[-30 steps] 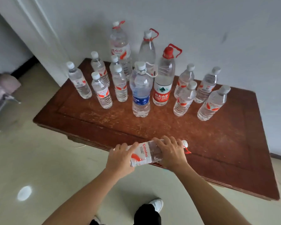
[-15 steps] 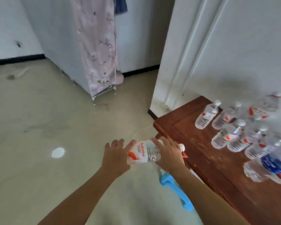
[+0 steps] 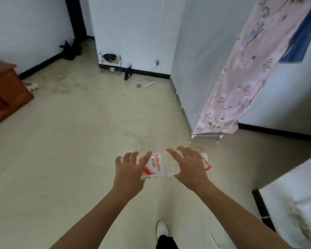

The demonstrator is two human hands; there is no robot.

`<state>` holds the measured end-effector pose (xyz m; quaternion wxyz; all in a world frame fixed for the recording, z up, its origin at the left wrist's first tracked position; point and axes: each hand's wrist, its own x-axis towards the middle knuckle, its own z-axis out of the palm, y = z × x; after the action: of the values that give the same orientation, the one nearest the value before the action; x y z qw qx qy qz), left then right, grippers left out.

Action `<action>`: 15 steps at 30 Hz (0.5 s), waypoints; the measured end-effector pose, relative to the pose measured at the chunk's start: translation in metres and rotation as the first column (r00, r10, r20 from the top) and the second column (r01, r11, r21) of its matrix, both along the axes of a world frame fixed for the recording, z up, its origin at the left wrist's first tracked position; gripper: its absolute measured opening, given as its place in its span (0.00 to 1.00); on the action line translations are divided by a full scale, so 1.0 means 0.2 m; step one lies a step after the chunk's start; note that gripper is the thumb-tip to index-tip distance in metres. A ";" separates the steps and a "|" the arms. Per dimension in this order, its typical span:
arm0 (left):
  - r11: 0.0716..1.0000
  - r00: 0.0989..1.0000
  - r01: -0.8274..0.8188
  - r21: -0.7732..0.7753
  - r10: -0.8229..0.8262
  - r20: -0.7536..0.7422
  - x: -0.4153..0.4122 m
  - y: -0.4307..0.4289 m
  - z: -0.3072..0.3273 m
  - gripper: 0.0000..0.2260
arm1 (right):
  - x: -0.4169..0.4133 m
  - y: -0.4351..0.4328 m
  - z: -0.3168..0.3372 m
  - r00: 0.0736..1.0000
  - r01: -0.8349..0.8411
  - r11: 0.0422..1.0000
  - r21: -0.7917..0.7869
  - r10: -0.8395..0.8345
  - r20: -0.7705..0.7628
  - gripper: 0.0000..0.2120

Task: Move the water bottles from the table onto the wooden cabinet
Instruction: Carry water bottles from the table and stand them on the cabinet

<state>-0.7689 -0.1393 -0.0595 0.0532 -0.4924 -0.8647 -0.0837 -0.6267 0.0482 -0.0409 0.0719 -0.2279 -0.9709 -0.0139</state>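
Head cam: water bottle (image 3: pixel 159 165) was carried horizontal in mid-air over the floor, well right of the wooden cabinet (image 3: pixel 5 90) and nearer the wearer, cap end pointing away from the cabinet. L hand (image 3: pixel 128 169) wrapped the base end, thumb across the label, fingers loosely curved over the top. R hand (image 3: pixel 189 167) lay over the neck end, fingers spread, gripping. Prob moderate weight if full. Thin plastic, so squashy and a bit slick; best held round the labelled body or by the red carry loop (image 3: pixel 207 165). Base and neck were hidden under the hands, fill level unclear. Cabinet was cut off by the frame edge, its top barely seen. Table wasn't in shot.
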 end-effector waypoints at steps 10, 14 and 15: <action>0.844 0.837 -0.536 0.007 0.532 -0.124 -0.78 -0.11 0.32 0.49 | -1.32 0.12 0.22 0.820 -0.533 0.846 0.002 0.517 -0.248 0.40; 0.731 0.721 -0.682 0.023 0.678 -0.142 -0.94 -0.31 0.38 0.46 | -1.69 -0.07 0.27 0.704 -0.677 0.736 0.015 0.653 -0.280 0.41; 0.705 0.696 -0.708 0.026 0.704 -0.143 -0.99 -0.36 0.37 0.46 | -1.78 -0.12 0.27 0.672 -0.711 0.703 0.015 0.685 -0.281 0.42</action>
<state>-0.9663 -0.2119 0.0155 0.1350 -0.1284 -0.9825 -0.0081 -0.9820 0.0249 0.0122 0.1901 0.1577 -0.9647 0.0916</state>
